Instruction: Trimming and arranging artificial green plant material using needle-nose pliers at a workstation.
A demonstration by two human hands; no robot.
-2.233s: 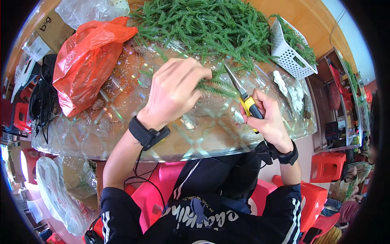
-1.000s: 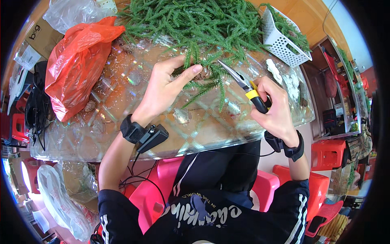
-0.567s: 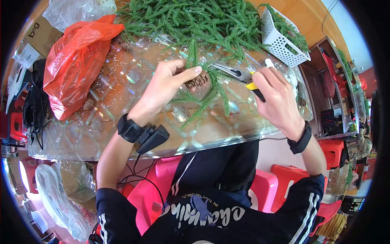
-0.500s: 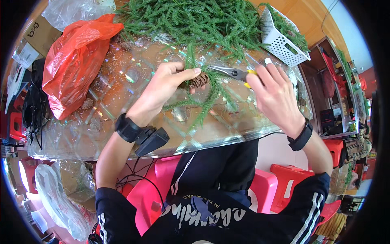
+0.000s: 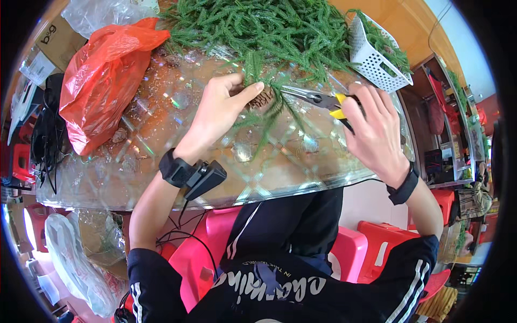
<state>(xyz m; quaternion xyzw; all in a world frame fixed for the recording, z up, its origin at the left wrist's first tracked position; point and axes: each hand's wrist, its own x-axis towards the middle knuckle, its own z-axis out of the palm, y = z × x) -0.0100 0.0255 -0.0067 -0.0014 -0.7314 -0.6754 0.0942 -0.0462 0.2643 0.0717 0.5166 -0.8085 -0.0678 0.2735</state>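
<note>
My left hand (image 5: pixel 222 105) pinches an artificial pine sprig (image 5: pixel 291 110) with a brown pine cone (image 5: pixel 263 99) on it, thumb on top near the cone. The fingers under the sprig are mostly hidden. My right hand (image 5: pixel 372 121) is wrapped round the yellow and black handles of long-nose pliers (image 5: pixel 318 99). Their narrow jaws point left and reach the sprig's greenery just right of the cone. Whether the jaws grip anything there is too small to tell.
Green sprigs (image 5: pixel 258 27) lie heaped along the table's far side. At the far right stands a white perforated basket (image 5: pixel 377 64) holding more sprigs. A red plastic bag (image 5: pixel 105 86) sits at the left. Clear sheeting covers the table (image 5: pixel 215 183).
The pliers and my right hand have shifted slightly right and down, the handles spreading a little. The sprig and cone have turned in my left hand, which has risen slightly.
</note>
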